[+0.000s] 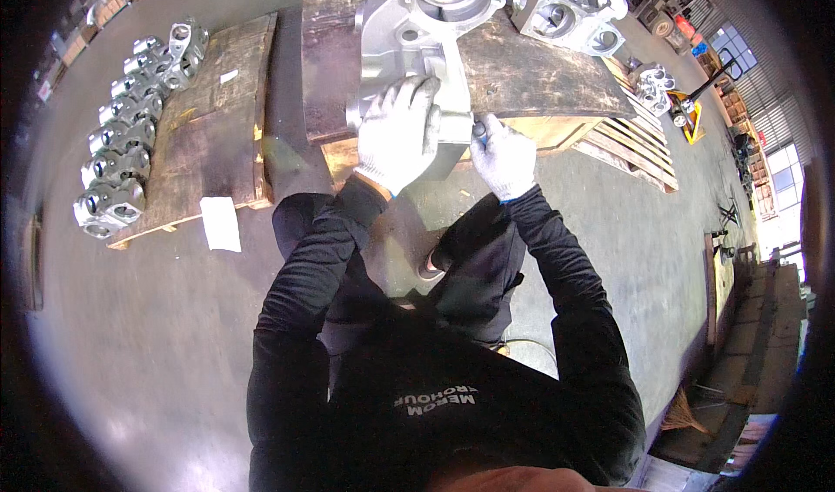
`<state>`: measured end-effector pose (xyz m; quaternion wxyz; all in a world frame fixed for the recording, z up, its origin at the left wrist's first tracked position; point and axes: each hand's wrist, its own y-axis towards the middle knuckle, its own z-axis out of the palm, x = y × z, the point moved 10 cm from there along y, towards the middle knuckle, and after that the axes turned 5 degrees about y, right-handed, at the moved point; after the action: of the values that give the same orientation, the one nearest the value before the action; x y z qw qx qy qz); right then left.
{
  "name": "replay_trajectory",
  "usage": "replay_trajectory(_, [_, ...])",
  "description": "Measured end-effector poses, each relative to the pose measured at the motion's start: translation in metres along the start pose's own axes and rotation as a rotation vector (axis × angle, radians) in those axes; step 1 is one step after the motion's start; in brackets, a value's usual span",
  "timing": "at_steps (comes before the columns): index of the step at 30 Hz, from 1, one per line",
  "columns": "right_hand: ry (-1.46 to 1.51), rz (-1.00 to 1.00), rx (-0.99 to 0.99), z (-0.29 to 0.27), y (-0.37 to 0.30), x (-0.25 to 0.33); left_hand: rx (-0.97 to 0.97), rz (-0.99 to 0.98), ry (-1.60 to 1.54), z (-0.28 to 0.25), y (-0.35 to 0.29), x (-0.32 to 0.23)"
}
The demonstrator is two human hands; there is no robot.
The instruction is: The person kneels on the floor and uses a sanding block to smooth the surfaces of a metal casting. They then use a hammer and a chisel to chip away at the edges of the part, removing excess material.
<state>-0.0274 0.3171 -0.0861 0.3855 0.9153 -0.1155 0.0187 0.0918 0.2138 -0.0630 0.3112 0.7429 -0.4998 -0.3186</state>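
Note:
A large silver metal casting (413,33), with a wide round bore, rests at the near edge of a dark wooden board. My left hand (398,135), in a white glove, grips its near part with the fingers lying over the metal. Just to the right, my gloved right hand (504,157) is closed round a small blue-handled tool (479,133) held against or very near the casting's near right corner. Most of that tool is hidden by the fingers, so its exact kind does not show.
More castings (570,13) sit farther right on the wooden board (539,74). A second board (209,109) at left carries a row of castings (130,135), with white paper (221,224) by its near edge. At right lie a slatted pallet (631,148) and a yellow pallet jack (690,118).

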Motion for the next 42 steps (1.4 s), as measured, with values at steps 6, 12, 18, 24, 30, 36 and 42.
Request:
replay_trajectory(6, [-0.027, 0.016, -0.006, 0.004, -0.003, -0.002, 0.004, -0.009, -0.038, -0.001, 0.001, 0.000])
replay_trajectory(12, [-0.024, 0.026, 0.119, 0.010, -0.038, 0.004, 0.017, -0.019, -0.050, -0.001, 0.001, 0.000])
replay_trajectory(18, [0.680, 0.562, 0.019, 0.037, -0.087, -0.005, 0.031, -0.014, -0.040, -0.004, 0.005, -0.002])
replay_trajectory(24, [1.203, 0.833, -0.128, 0.086, -0.093, -0.027, 0.027, 0.035, -0.002, -0.009, 0.009, -0.011])
replay_trajectory(30, [1.065, 0.685, -0.064, 0.074, -0.077, -0.027, 0.016, 0.029, 0.013, -0.008, 0.016, -0.014])
replay_trajectory(36, [1.160, 0.679, -0.177, 0.055, -0.056, -0.078, -0.013, -0.117, 0.011, 0.024, 0.041, -0.031])
replay_trajectory(42, [1.071, 0.943, 0.074, 0.053, -0.051, -0.172, 0.034, -0.089, -0.066, 0.088, 0.070, -0.078])
